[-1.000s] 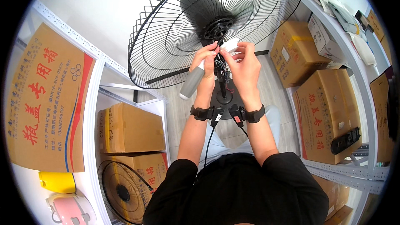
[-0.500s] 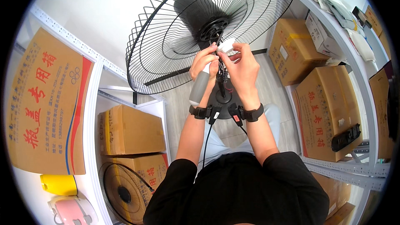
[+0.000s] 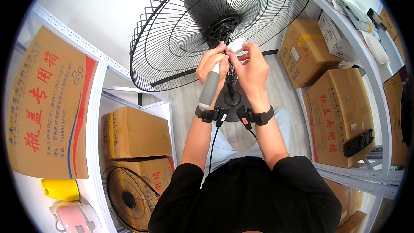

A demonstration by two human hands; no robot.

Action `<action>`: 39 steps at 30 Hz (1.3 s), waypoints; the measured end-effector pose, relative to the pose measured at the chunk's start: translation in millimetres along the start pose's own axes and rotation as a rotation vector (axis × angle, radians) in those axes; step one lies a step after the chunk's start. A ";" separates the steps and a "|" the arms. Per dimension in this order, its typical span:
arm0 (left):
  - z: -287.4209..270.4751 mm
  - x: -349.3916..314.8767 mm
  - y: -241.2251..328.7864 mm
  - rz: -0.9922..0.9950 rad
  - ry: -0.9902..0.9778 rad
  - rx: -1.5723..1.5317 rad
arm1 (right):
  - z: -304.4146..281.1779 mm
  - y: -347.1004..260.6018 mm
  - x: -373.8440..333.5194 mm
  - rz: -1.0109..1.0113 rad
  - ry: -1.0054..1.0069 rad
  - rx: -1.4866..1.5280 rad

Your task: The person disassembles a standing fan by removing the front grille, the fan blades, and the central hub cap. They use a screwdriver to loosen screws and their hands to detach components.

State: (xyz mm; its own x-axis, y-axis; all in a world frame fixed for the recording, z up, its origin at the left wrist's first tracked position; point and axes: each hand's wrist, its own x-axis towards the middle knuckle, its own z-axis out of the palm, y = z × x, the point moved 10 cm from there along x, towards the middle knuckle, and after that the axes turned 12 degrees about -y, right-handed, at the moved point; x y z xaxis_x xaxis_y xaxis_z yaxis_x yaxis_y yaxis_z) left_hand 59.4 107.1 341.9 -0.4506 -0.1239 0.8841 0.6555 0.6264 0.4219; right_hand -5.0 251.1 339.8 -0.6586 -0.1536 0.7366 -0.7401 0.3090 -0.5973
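Note:
A black stand fan (image 3: pixel 202 6) fills the upper middle, its wire rear cage around the motor and no blades showing. My left hand (image 3: pixel 211 62) is closed round a screwdriver with a grey and white handle (image 3: pixel 209 89); the handle slants down toward my wrist and its tip is hidden. Beside it, my right hand (image 3: pixel 253 70) pinches a small white round part (image 3: pixel 235 45) just below the motor hub. Both hands meet there, fingertips nearly touching. Thin loose wires (image 3: pixel 233 80) hang below them along the stand, above the dark base (image 3: pixel 233 100).
White metal shelving (image 3: pixel 101 88) stands on both sides. Cardboard boxes (image 3: pixel 137 132) sit at left, more boxes (image 3: pixel 343 116) at right. A loose round fan grille (image 3: pixel 128 199) leans at lower left. A black plastic piece (image 3: pixel 359 143) rests on a right-hand box.
The fan cage has shifted slightly right in view. The screwdriver handle has tipped up a little, and both hands keep the same hold.

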 end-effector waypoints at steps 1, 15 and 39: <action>-1.6 1.2 -0.4 -0.017 -0.007 0.003 | -0.8 -0.6 0.2 0.002 -0.002 0.002; -1.0 -0.9 0.2 0.096 -0.063 -0.036 | -1.5 -1.6 0.4 0.005 0.013 -0.003; -2.9 9.0 -0.3 0.103 -0.093 -0.036 | 18.6 29.5 0.4 0.320 -0.178 0.207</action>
State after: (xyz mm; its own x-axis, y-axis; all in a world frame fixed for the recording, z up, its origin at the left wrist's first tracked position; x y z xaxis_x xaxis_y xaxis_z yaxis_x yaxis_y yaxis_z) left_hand 57.0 103.6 350.4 -0.4332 0.0128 0.9012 0.7219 0.6036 0.3384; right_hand -29.7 242.6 316.6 -0.8593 -0.2463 0.4483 -0.4944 0.1752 -0.8514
